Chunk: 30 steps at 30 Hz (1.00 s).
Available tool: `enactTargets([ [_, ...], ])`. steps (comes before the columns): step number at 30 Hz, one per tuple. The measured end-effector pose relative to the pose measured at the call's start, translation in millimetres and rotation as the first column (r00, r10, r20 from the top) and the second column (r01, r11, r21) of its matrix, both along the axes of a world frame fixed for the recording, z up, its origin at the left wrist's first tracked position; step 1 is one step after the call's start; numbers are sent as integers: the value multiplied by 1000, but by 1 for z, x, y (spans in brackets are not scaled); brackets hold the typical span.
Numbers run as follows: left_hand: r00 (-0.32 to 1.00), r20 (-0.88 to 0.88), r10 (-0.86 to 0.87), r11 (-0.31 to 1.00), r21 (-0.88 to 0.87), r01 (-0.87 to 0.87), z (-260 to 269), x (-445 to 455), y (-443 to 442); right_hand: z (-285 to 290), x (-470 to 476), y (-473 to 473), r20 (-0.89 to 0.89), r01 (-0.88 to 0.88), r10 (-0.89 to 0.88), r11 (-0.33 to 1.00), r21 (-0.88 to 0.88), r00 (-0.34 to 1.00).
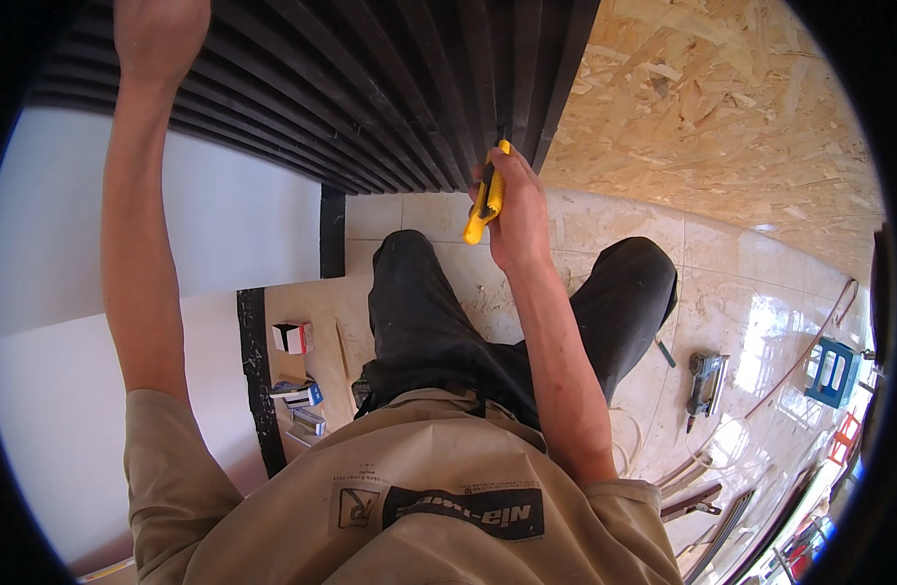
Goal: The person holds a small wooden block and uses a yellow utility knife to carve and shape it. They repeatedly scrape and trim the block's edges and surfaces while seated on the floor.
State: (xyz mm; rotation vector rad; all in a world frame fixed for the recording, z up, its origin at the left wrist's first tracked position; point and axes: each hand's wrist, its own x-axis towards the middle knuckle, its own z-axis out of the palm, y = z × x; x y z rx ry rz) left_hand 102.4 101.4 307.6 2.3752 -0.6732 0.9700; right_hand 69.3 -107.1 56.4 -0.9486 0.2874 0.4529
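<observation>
My right hand [520,208] grips a yellow and black snap-off utility knife [491,191]. The knife's tip points up into a groove of the dark slatted wall panel [390,95], close to the panel's right edge. How far the blade reaches into the groove is hidden. At the top left, my left hand [162,33] is against or just in front of the same panel. Its fingers are cut off by the picture's upper edge, so I cannot see whether they hold anything. Bare OSB board [697,102] covers the wall right of the panel.
On the tiled floor [624,219] to the right lie a pneumatic nail gun [704,391], an air hose [792,362] and a blue plastic step stool [832,371]. Dark trim strips [719,537] lie farther back. Small boxes [298,391] stand at left beside a white wall [229,227].
</observation>
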Motion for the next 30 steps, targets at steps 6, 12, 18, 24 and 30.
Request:
enactTargets([
  [6,1000,2,29,999,15,-29,-2,-1,2,9,3,4,101,-96,120,973,-212,988],
  [12,998,54,-19,996,90,14,6,12,16,3,3,-3,178,-94,166,929,-359,970],
  [18,911,33,-412,905,-100,413,-2,32,25,-3,1,-40,189,-192,259,930,-313,947],
  [24,922,1,-387,915,-121,384,0,28,24,-11,3,-28,235,-118,212,925,-362,949],
  [30,934,-17,-356,933,-59,355,4,29,33,-8,16,-30,234,-173,279,905,-389,931],
])
